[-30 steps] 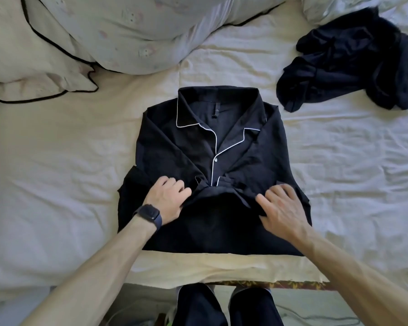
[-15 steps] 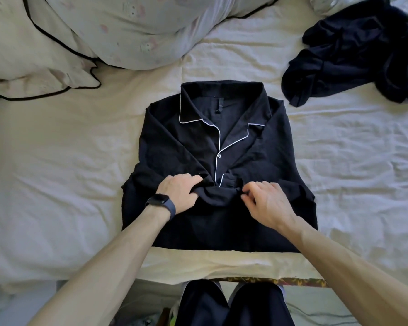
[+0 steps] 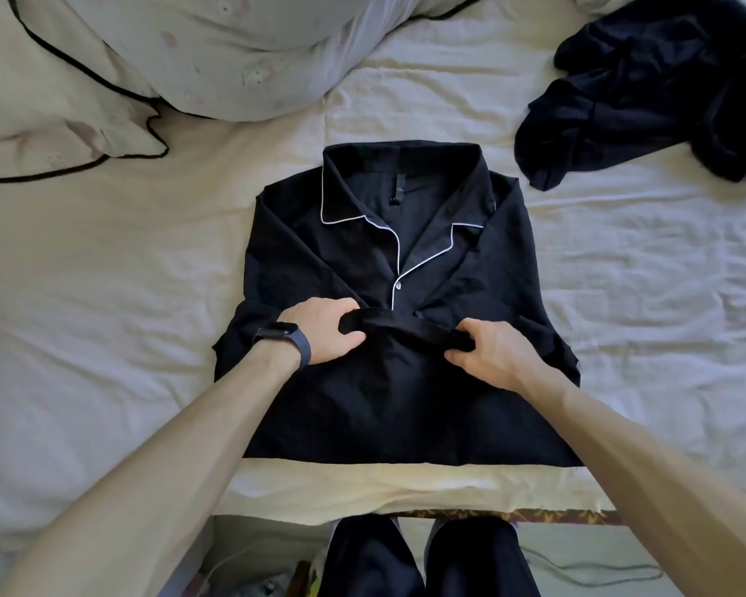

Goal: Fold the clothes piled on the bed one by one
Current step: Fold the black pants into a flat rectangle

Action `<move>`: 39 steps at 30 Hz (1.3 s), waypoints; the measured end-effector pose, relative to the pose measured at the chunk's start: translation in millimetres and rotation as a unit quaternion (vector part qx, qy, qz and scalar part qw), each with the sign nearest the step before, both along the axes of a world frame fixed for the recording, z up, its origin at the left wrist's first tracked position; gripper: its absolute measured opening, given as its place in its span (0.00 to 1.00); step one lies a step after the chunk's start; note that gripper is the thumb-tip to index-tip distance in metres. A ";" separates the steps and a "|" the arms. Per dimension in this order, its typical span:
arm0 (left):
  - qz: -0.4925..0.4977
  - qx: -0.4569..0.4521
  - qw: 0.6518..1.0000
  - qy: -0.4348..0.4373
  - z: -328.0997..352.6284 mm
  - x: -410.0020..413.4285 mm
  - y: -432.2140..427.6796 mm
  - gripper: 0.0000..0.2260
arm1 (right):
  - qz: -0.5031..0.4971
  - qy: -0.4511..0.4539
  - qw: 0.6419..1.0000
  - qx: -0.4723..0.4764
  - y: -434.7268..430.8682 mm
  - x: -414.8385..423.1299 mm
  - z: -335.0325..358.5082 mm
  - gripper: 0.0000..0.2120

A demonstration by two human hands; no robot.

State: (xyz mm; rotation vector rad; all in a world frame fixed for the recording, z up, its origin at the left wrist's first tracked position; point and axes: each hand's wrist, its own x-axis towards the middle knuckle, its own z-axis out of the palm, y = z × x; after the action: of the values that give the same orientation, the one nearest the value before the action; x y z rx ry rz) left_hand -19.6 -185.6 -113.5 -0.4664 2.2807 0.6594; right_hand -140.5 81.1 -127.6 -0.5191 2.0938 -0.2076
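A black collared shirt [image 3: 483,269] with white piping lies face up on the bed's white sheet [image 3: 104,321], collar away from me, its sides folded in. My left hand [image 3: 319,327], with a dark watch on the wrist, grips the left end of a bunched fold of the shirt at its middle. My right hand [image 3: 492,353] grips the right end of that same fold. The fold is lifted slightly off the shirt's front.
A heap of dark clothes [image 3: 647,88] lies at the far right. A pale duvet [image 3: 216,49] and a black-edged pillow [image 3: 48,118] fill the far left. The bed's near edge [image 3: 405,497] is just below the shirt, with my legs beyond it.
Both hands moved inward from flat on the shirt and closed on the cloth at its middle, gathering it into a raised fold.
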 end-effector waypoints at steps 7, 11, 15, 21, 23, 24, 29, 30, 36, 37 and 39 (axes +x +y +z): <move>0.059 0.022 0.998 -0.005 -1.1 -17.5 3.9 0.11 | -0.069 -0.011 0.989 -0.127 -14.7 -4.4 1.8 0.12; 0.049 0.057 0.997 -0.016 3.5 -18.3 1.5 0.09 | -0.085 -0.081 0.988 -0.102 -16.8 -1.8 4.1 0.13; 0.060 0.102 0.992 -0.043 6.6 -19.2 4.4 0.07 | -0.061 -0.084 0.994 -0.046 -21.5 4.8 3.1 0.20; 0.045 0.087 0.995 0.013 3.3 -15.9 8.7 0.09 | -0.042 -0.006 0.987 -0.155 -24.2 8.0 5.0 0.09; 0.041 0.090 0.994 0.040 5.9 -17.2 11.0 0.10 | -0.041 0.027 0.982 -0.180 -25.3 8.5 8.7 0.10; 0.042 0.095 0.994 0.043 7.3 -18.0 12.1 0.10 | -0.048 0.027 0.981 -0.188 -25.9 8.2 10.2 0.10; 0.053 0.141 0.987 -0.052 9.8 -23.1 13.9 0.14 | -0.071 -0.095 0.987 -0.110 -35.4 1.2 13.1 0.14; 0.050 0.151 0.985 -0.069 10.8 -23.6 13.5 0.15 | -0.061 -0.104 0.988 -0.098 -37.7 1.7 13.0 0.15; 0.002 0.080 0.997 0.006 20.2 -34.0 2.2 0.16 | -0.029 0.005 0.981 -0.194 -48.3 -13.0 18.1 0.09; -0.013 0.061 0.998 0.029 20.0 -40.2 -0.7 0.17 | -0.010 0.043 0.979 -0.200 -50.7 -19.6 18.8 0.11; -0.037 0.038 0.997 0.061 17.6 -57.9 -8.1 0.18 | 0.021 0.122 0.971 -0.205 -59.3 -34.8 19.5 0.13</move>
State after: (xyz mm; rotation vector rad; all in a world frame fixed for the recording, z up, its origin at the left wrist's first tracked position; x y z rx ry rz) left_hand -77.5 -193.6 -95.9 -0.3116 2.3656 0.7534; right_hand -175.3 21.8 -108.1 -0.8703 2.2852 -0.5847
